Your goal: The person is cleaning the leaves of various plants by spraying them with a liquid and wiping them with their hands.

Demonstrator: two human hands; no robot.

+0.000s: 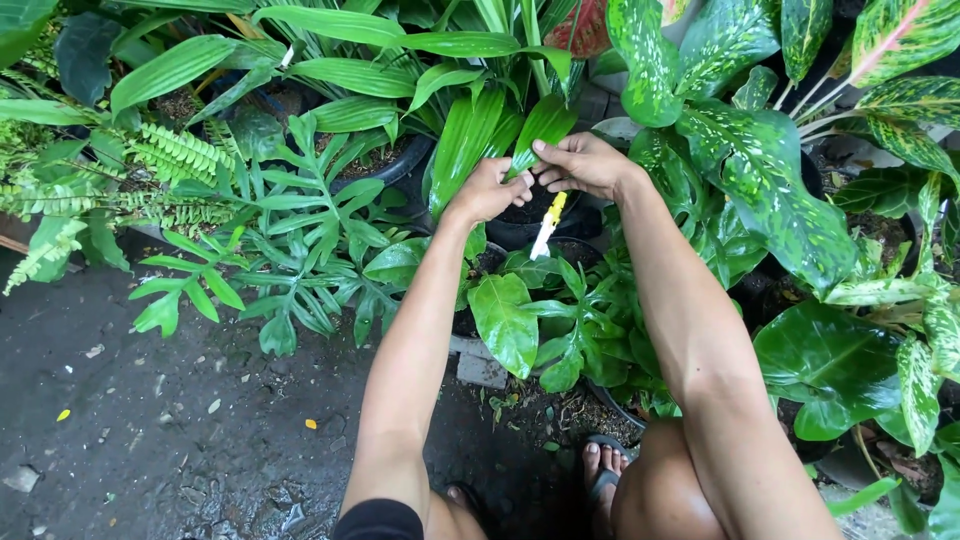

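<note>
I am crouched over potted plants. My left hand [488, 190] pinches the lower part of a long green leaf [540, 125] that rises from a black pot [515, 232]. My right hand [585, 163] grips a small cutting tool with a yellow handle and a white blade [548, 224] that points down between my two hands, and its fingers also touch the same leaf. A second broad leaf [465, 140] stands just to the left.
Dense potted foliage surrounds me: ferns [170, 160] at left, spotted-leaf plants [760, 170] at right, glossy low leaves [505, 320] in front of my knees. Wet dark ground [150, 420] lies at lower left. My sandalled foot [604, 470] rests beside a pot rim.
</note>
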